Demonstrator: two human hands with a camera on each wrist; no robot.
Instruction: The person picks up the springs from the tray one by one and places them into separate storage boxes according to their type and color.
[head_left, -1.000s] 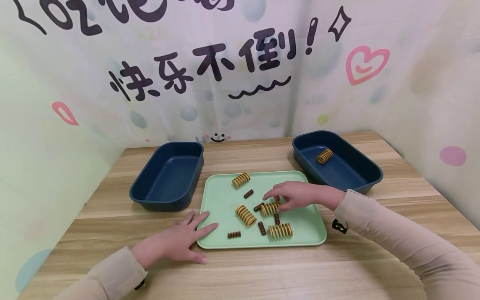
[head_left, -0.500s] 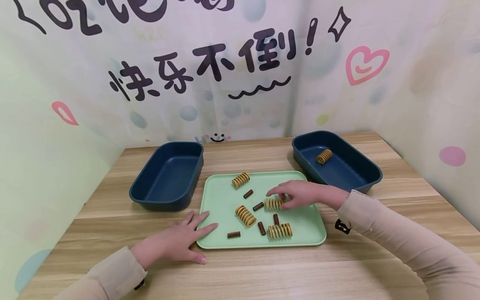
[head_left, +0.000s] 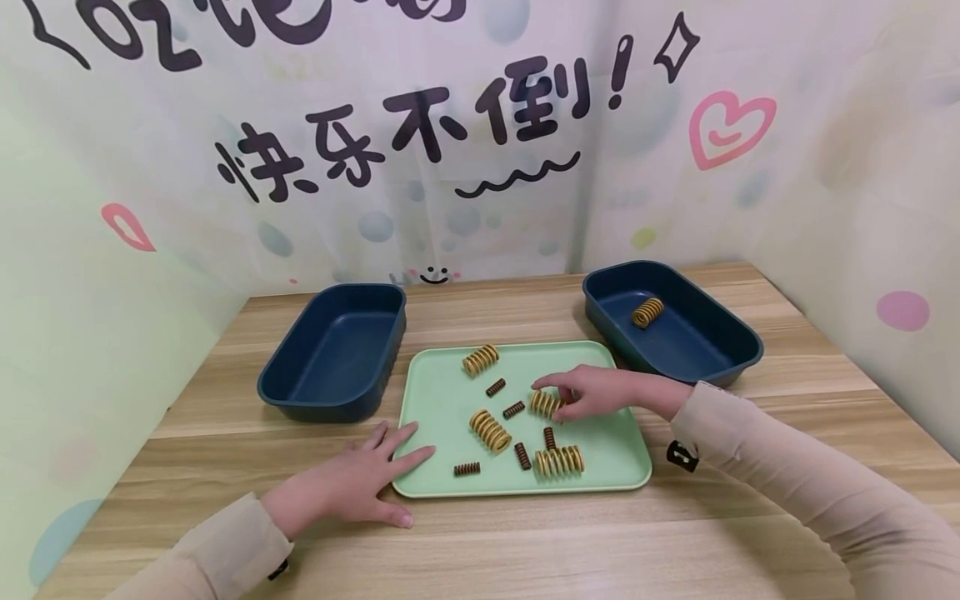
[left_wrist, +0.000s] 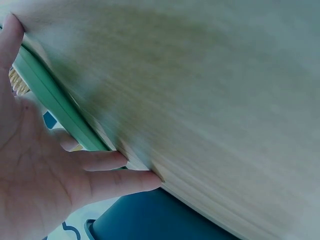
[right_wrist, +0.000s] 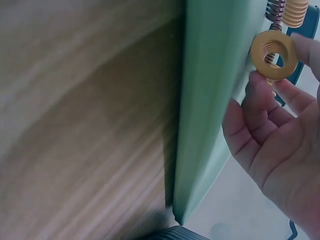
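Observation:
My right hand (head_left: 600,390) pinches a yellow coil spring (head_left: 544,404) over the right part of the pale green tray (head_left: 600,471). In the right wrist view that spring (right_wrist: 257,55) shows its round end between thumb and fingers. My left hand (head_left: 352,482) rests with spread fingers at the tray's left edge, fingertips over the rim and thumb on the table. Other yellow springs lie on the tray: one at the back (head_left: 481,359), one in the middle (head_left: 491,431), one at the front (head_left: 559,461). Several small dark brown springs (head_left: 513,410) lie scattered among them.
A dark blue bin (head_left: 330,410) stands on the wooden table (head_left: 525,550) behind the tray's left side. Another blue bin (head_left: 738,367), close to the tray's back right corner, has one yellow spring (head_left: 647,312) inside. A printed curtain (head_left: 487,225) hangs behind the table.
My right hand has shifted slightly right with the yellow spring, which now lies apart from the small dark springs beside it. The left hand has stayed in place.

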